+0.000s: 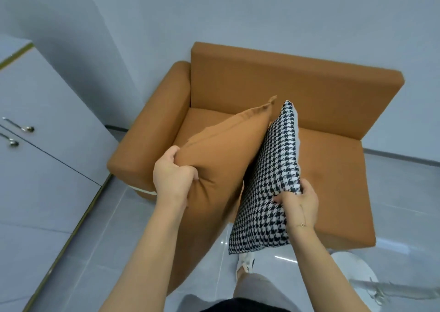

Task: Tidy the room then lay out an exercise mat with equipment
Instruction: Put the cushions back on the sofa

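Observation:
I stand in front of an orange sofa (333, 159) with one armrest on its left side. My left hand (172, 177) grips the near edge of an orange cushion (226, 149), held up over the seat. My right hand (301, 204) grips the side of a black-and-white houndstooth cushion (269, 187), which hangs tilted beside the orange one and touches it. Both cushions are lifted off the seat, their far corners pointing toward the backrest.
A white cabinet (47, 145) with gold trim and metal handles stands at the left. Grey tiled floor (119, 228) lies between it and the sofa. A white round object (357, 271) is at the lower right. My white shoe (246, 263) shows below the cushions.

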`<state>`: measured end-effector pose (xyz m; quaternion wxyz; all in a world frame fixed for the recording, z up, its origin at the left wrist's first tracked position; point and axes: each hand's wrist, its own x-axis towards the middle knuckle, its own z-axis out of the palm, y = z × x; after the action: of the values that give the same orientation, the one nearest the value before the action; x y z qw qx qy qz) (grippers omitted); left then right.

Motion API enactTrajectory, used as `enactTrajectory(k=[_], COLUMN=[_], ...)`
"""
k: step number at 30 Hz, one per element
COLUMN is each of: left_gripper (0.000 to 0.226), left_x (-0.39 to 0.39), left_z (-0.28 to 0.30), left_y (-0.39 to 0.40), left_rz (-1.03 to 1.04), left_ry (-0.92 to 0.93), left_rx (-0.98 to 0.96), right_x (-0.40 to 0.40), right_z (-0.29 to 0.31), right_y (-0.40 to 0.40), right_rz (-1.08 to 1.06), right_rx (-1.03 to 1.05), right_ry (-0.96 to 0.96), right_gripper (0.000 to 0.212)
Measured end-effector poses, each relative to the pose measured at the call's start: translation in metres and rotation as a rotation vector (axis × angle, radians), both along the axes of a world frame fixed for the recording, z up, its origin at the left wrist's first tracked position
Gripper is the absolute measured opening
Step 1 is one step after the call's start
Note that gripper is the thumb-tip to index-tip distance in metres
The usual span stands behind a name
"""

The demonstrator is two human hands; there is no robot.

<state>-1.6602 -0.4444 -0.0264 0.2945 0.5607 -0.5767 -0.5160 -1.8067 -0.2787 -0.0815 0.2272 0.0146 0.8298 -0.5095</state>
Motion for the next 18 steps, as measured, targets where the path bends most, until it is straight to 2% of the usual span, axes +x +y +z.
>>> enactTrajectory(k=[3,7,13,18], left_gripper=[0.036,0.034,0.043,0.036], left_x=[-0.040,-0.077,-0.122,-0.147], left_z=[0.013,0.026,0.013,-0.041], left_y=[-0.046,-0.106,-0.209,-0.306], left_rz=[-0.034,-0.001,-0.020,-0.252], left_ry=[-0.012,0.054,0.164,-0.124], left_rx=[-0.086,-0.118,-0.041,-0.033], right_x=[-0.048,-0.100,-0.144,-0.155], right_z=[0.009,0.017,0.009,-0.026], right_y=[-0.039,-0.094,-0.180,-0.269], right_rz=[0.047,0.064,0.062,0.104], right_rx=[0.011,0.002,-0.008,0.054], right_ry=[0.002,0.001,0.010,-0.045], right_gripper=[0.034,0.039,0.030,0.039])
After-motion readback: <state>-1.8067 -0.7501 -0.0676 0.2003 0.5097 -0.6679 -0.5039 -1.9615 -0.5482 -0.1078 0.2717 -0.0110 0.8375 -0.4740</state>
